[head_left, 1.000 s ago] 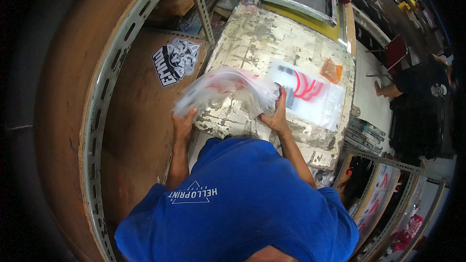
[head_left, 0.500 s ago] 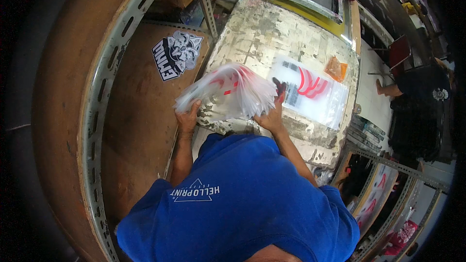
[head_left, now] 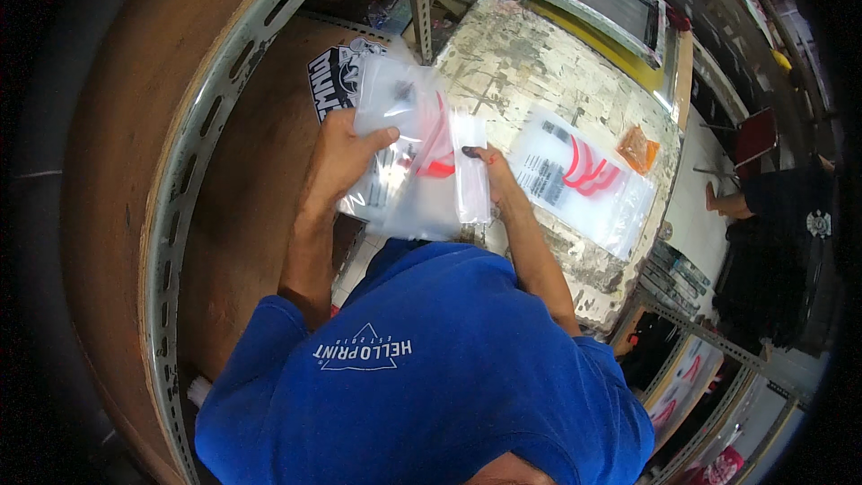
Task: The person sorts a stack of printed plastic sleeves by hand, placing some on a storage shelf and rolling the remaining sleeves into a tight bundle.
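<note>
Slanting inward, both forearms (head_left: pixel 308 247) are flanking clear plastic bags (head_left: pixel 395 184); the left hand (head_left: pixel 339 154) is pinching them, thumb on top, and the right hand (head_left: pixel 494 171) is gripping their right edge.

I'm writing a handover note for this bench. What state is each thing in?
Translucent red-printed plastic bags: held, overlapping
Left hand: closed on them
Right hand: closed on their right side
Clear plastic packaging with red curves: lying flat on the worn whitish table
Small orange packet: lying there too
Rectangular grey-mesh frame: resting at the far end
Black-and-white graphic: partly hidden
</note>
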Tool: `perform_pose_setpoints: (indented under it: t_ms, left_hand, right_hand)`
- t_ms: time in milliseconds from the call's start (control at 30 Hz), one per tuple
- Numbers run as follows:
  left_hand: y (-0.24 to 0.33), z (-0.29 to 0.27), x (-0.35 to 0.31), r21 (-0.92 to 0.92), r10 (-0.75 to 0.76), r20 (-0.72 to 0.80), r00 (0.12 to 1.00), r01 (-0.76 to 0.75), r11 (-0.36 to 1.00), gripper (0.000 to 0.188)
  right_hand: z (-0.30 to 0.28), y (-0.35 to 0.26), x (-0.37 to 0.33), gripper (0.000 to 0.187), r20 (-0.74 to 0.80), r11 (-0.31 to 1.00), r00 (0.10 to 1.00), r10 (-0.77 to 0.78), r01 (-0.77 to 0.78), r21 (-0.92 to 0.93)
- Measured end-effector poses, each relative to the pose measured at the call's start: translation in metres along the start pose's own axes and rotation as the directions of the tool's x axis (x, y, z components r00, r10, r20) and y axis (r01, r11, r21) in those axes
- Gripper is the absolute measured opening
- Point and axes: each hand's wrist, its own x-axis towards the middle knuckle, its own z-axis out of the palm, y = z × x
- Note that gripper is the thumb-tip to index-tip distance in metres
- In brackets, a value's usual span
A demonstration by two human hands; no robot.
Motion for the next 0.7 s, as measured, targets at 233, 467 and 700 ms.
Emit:
perform_pose_setpoints:
  t_ms: [233, 467, 700]
  left_hand:
    - [-0.014, -0.022, 0.016, 0.232, -0.081, -0.137, 0.987, 0.111, 0.966, 0.022]
    - [0.001, -0.027, 0.006, 0.151, -0.065, -0.115, 0.991, 0.082, 0.985, 0.023]
    - [0.016, -0.028, -0.005, 0.256, -0.053, -0.094, 0.994, 0.075, 0.964, 0.021]
  right_hand:
    - [0.008, 0.017, -0.001, 0.031, 0.009, 0.989, 0.999, -0.031, 0.03, 0.142]
    - [0.003, 0.011, 0.0, 0.033, 0.094, 0.935, 0.99, -0.109, 0.07, 0.348]
    - [-0.013, 0.028, 0.02, 0.034, 0.095, 0.969, 0.969, -0.228, 0.217, 0.114]
